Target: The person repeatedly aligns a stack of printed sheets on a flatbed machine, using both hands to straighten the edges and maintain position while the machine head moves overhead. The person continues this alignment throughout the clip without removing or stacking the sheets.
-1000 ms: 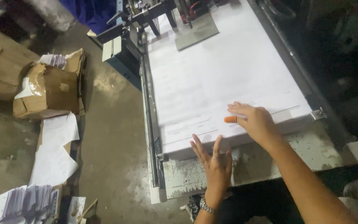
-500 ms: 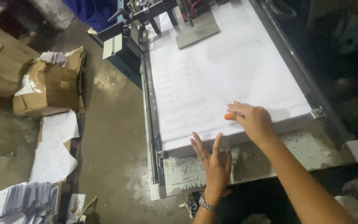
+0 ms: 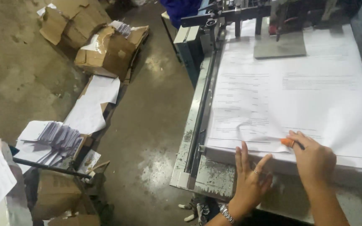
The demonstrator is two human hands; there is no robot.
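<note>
A thick stack of large white printed sheets (image 3: 298, 96) lies on a metal machine table (image 3: 197, 167). My left hand (image 3: 250, 180) rests flat against the stack's near edge, fingers spread, with a ring and a wrist bracelet. On top of the stack near its front edge sits my right hand (image 3: 313, 161), its fingertip in an orange rubber cap (image 3: 288, 142). It pinches the top sheet, which is wrinkled and lifted a little beside the hand. A grey metal plate (image 3: 279, 45) lies on the far part of the stack.
To the left is a bare concrete floor (image 3: 147, 125). Torn cardboard boxes (image 3: 105, 50), loose white sheets (image 3: 93, 104) and a fanned pile of paper (image 3: 59, 136) lie along it. Dark machine parts (image 3: 231, 16) stand at the table's far end.
The view has shifted right and closer. My right hand has pushed the top sheet so it wrinkles and lifts; my left hand stays against the stack's front edge.
</note>
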